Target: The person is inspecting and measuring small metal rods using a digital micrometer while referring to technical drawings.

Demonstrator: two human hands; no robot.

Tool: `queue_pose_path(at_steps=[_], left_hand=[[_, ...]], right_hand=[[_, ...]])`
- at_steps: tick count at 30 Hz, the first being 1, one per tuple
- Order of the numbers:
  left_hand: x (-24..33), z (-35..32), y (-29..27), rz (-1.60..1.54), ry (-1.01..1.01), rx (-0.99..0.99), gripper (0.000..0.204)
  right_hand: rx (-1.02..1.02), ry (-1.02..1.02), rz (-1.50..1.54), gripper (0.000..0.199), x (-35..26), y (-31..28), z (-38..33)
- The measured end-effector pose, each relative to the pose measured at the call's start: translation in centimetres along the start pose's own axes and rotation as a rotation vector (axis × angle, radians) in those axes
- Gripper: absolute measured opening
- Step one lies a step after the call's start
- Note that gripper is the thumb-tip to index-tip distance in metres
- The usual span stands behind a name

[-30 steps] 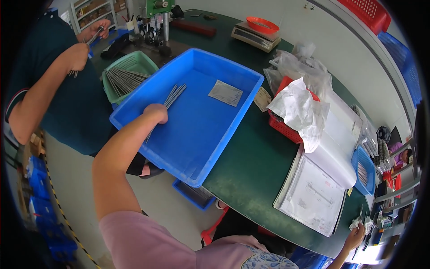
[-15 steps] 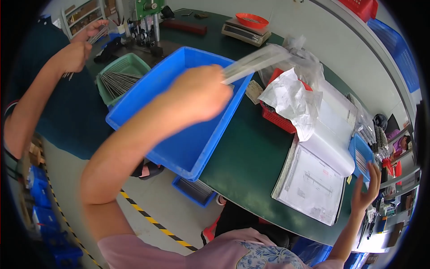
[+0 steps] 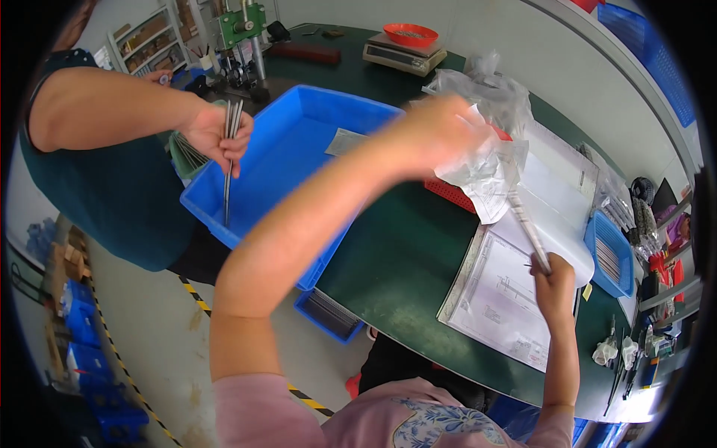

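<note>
My left hand (image 3: 448,138) is smeared by motion above the red basket (image 3: 452,196) and the crumpled white paper (image 3: 489,183). Its fingers, and whatever they hold, cannot be made out. Over the open binder of drawings (image 3: 497,299), my right hand (image 3: 556,287) is closed round the lower end of a slim, light rod-like piece (image 3: 529,224). This piece slants up toward the paper and is blurred. To the left, a co-worker's hand (image 3: 216,134) holds several thin metal rods (image 3: 228,164) upright over the big blue bin (image 3: 291,280). A small clear packet (image 3: 345,142) lies in that bin.
A blue basket (image 3: 612,257) of slim rods stands right of the binder. Behind are a scale (image 3: 399,58) with a red dish (image 3: 411,33), and clear plastic bags (image 3: 485,86). A green press (image 3: 243,26) stands at the far left. Another blue bin (image 3: 328,317) sits below the table edge.
My left hand has swung right from over the blue bin, where it held a clear plastic sleeve. My right hand has left the blue basket and closed. The co-worker's rods have come over the bin.
</note>
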State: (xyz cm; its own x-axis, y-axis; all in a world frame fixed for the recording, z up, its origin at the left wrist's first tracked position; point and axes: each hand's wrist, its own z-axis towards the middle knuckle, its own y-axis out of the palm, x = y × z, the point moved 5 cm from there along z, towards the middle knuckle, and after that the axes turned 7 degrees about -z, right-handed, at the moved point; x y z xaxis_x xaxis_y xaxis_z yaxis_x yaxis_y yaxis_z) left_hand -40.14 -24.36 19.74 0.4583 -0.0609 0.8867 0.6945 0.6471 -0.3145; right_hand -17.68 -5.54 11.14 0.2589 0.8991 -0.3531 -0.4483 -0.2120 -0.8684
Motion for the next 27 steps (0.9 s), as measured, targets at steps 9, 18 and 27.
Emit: queue_pose_path(at_steps=[9, 18, 27], left_hand=[[-21.5, -2.2, -13.4, 1.09, -1.123, 0.267, 0.061], [-26.4, -1.5, -15.6, 0.394, -0.872, 0.691, 0.043], [-9.3, 2.7, -17.7, -0.113, -0.105, 0.463, 0.027]], right_hand=[[0.54, 0.361, 0.779, 0.034, 7.3, -6.1, -6.3], [0.612, 0.426, 0.572, 0.035, 8.9, -5.9, -8.3], [0.513, 0.363, 0.704, 0.031, 8.6, -3.5, -6.8]])
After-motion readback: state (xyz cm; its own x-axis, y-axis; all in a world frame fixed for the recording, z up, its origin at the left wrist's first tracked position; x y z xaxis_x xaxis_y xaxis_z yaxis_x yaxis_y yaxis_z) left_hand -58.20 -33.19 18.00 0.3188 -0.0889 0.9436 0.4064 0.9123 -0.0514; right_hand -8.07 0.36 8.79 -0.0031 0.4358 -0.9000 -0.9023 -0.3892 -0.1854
